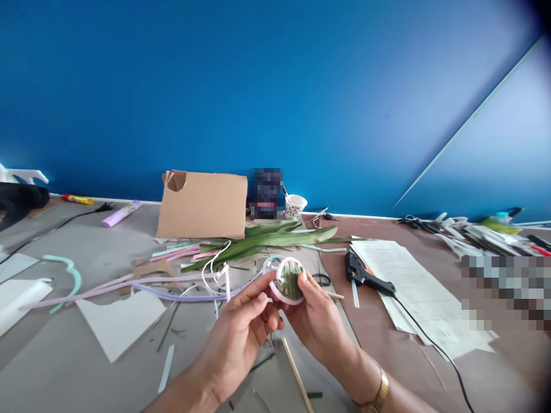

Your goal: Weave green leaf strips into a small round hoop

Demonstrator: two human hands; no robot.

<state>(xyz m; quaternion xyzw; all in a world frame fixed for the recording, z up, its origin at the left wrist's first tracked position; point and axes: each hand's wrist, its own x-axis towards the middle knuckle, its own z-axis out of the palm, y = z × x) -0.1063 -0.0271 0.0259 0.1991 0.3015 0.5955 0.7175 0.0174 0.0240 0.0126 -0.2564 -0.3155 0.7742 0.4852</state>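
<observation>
Both my hands hold a small round piece [288,280] with a pale pink paper rim and woven green leaf strips inside, raised a little above the table. My left hand [239,331] pinches its lower left edge between thumb and fingers. From the right, my right hand [316,316] cups the round piece with fingertips on the rim; a gold watch is on that wrist. Long pink and lilac paper strips [142,282] trail off to the left on the table.
Green leaves [275,236] lie behind the hands, in front of a cardboard sheet [202,204] and a paper cup [295,205]. A black glue gun [364,277] with its cord lies right of the hands beside printed papers [413,287]. Wooden stick [297,376], paper scraps and tools are scattered about.
</observation>
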